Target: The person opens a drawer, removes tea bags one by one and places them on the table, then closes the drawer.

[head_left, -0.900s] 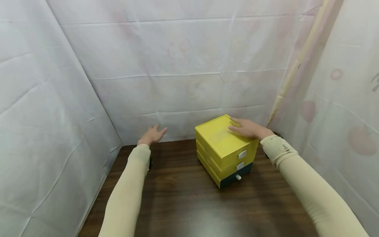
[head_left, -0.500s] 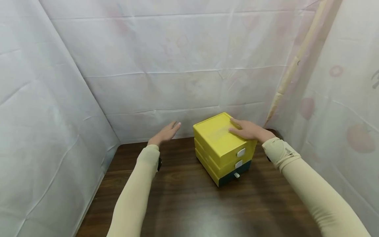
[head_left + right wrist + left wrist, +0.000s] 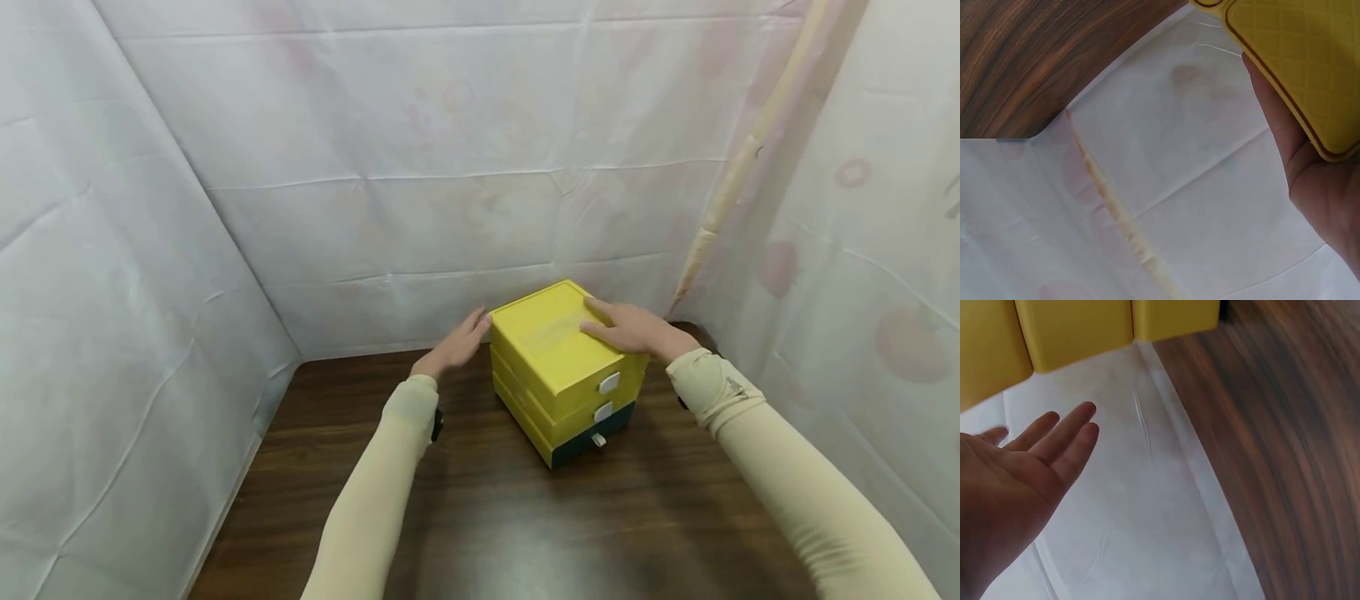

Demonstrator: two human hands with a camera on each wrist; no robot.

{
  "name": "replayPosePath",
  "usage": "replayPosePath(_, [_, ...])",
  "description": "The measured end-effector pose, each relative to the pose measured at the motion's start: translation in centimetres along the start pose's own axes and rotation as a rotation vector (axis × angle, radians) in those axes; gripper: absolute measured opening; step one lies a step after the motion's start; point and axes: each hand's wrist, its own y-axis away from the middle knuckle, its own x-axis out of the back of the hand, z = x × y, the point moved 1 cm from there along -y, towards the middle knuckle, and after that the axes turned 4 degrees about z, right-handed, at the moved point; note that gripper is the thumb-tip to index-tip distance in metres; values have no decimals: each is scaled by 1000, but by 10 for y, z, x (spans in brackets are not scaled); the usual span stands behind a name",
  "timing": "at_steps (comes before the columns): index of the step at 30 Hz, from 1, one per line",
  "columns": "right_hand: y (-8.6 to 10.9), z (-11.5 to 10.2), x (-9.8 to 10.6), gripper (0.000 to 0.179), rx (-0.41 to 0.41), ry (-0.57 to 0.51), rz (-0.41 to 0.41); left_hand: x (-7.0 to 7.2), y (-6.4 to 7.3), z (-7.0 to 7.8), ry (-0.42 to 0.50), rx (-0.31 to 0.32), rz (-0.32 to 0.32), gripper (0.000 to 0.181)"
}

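Well, the person's right hand (image 3: 637, 327) rests flat and unclenched on the yellow, box-shaped, three-tier drawer unit (image 3: 555, 333), fingers extended at its far edge. The unit sits between the hands on a dark brown wood-grain table (image 3: 465, 517). The left hand (image 3: 456, 346) grasps nothing, its fingers straight, near the unit's far left corner; whether it touches, I can't tell. Below and nearer me than the right hand, small white tabs (image 3: 609, 382) mark the front, above a dark green bottom drawer (image 3: 577, 447).
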Motion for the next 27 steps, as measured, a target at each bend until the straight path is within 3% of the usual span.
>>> replayPosePath(4, [5, -3, -2, 74, 1, 5, 10, -11, 3, 5, 163, 7, -14, 78])
replayPosePath(9, [8, -10, -3, 74, 13, 0, 9, -22, 10, 15, 274, 26, -8, 81])
replayPosePath(14, [6, -18, -2, 76, 19, 16, 6, -26, 19, 16, 273, 98, 15, 89])
replayPosePath(18, [4, -27, -1, 76, 16, -2, 14, -23, 23, 16, 291, 118, 60, 87])
replayPosePath(23, [6, -35, -1, 80, 7, -28, 10, -23, 24, 15, 307, 73, 108, 79])
replayPosePath(27, [14, -40, -8, 84, -2, -36, 7, -25, 24, 13, 333, 34, 102, 71])
